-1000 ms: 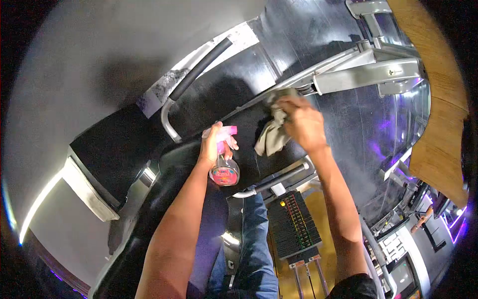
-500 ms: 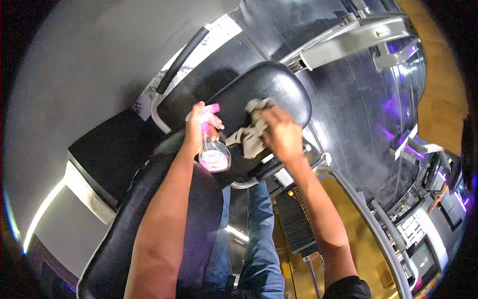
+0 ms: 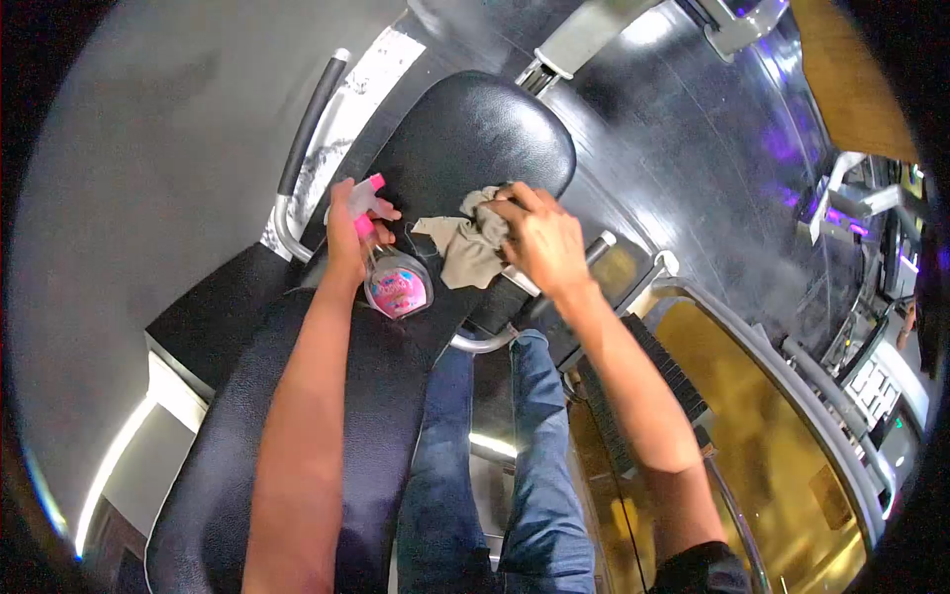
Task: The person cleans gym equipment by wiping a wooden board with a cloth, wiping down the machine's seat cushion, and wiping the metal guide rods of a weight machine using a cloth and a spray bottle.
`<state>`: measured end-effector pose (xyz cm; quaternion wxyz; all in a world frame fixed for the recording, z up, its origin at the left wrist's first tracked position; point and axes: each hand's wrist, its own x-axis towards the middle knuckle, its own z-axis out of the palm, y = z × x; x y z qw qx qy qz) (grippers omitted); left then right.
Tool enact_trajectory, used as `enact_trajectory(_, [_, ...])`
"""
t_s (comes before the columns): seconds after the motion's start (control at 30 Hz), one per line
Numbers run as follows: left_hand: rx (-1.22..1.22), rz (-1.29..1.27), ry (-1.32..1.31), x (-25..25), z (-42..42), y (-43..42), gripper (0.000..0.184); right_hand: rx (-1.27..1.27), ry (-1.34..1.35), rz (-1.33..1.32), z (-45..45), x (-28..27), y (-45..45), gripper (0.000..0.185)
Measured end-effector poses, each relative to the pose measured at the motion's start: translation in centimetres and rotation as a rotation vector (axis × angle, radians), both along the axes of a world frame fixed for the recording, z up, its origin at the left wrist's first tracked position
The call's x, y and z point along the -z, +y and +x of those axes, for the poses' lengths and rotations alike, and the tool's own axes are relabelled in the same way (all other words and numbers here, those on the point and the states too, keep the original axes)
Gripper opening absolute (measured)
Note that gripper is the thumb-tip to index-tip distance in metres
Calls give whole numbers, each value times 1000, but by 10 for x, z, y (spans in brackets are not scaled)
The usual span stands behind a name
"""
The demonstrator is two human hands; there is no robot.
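Note:
My left hand (image 3: 348, 230) is wrapped round the neck of a clear spray bottle (image 3: 398, 287) with a pink-and-white trigger head and a pink label. In my right hand (image 3: 542, 238) is a crumpled beige cloth (image 3: 473, 247), bunched under the fingers with a loose corner hanging toward the bottle. Both hands are over a black padded seat (image 3: 475, 134) of a gym machine. The cloth lies against or just above the pad; I cannot tell which. The long black backrest pad (image 3: 346, 416) runs below my left arm.
Grip handles stand on both sides of the seat, one at the left (image 3: 315, 129). A weight stack (image 3: 643, 381) and a gold-toned panel (image 3: 772, 416) are at the lower right. A grey metal beam (image 3: 594, 35) extends at the top. Other gym machines stand at the far right.
The camera view has shifted, so the seat and both hands appear farther left. My right hand still holds the cloth over the pad, and the bottle stays in my left hand.

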<state>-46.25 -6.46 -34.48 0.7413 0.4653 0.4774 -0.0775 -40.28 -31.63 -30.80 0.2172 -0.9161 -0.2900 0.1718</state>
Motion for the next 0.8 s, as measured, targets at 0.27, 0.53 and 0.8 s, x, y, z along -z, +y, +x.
enact_trajectory(0.27, [388, -4, 15, -19, 59, -34, 51, 333, -93, 48, 40, 3, -21, 39])
enact_trajectory(0.53, [345, 65, 10, -13, 97, -51, 52, 475, 91, 155, -31, 4, -20, 44])
enact_trajectory(0.8, [395, -8, 64, -5, 97, -37, 55, 630, 64, 306, -22, 11, -17, 43])
